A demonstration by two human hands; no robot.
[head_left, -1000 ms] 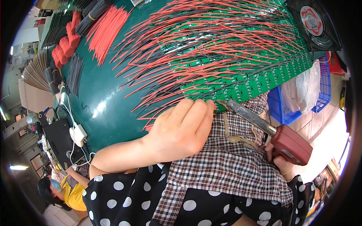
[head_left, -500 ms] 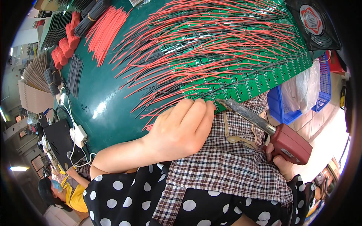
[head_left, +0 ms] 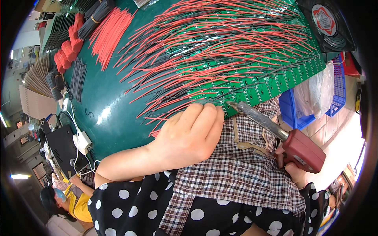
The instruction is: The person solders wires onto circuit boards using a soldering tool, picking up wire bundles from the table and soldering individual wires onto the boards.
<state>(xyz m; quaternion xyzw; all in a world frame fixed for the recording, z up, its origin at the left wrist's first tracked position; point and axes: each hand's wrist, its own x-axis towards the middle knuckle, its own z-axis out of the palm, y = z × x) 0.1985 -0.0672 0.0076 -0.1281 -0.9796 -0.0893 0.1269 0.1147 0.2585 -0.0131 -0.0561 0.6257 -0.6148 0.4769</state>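
My left hand (head_left: 193,133) is closed at the near edge of a green circuit board panel (head_left: 271,86), its fingers curled down. What its fingertips pinch is hidden behind the knuckles. Many red and black wires (head_left: 189,76) lie fanned across the panel, their loose ends reaching left over the table. In my right hand (head_left: 296,173) is a soldering iron with a dark red, gun-shaped handle (head_left: 305,150). Its metal barrel slants up and left, the tip close to the panel's near edge, just right of my left fingers.
A black fan (head_left: 328,25) stands at the far right, above a blue basket (head_left: 289,110) holding clear plastic bags. Bundles of red wires (head_left: 112,37) and black wires (head_left: 78,80) lie on the green table (head_left: 114,94). At left are a black box (head_left: 65,149) with white cables and another person (head_left: 78,200).
The soldering iron's tip has shifted very slightly right, away from my left fingers. My left hand's fingers have moved a touch; the panel and wires look the same.
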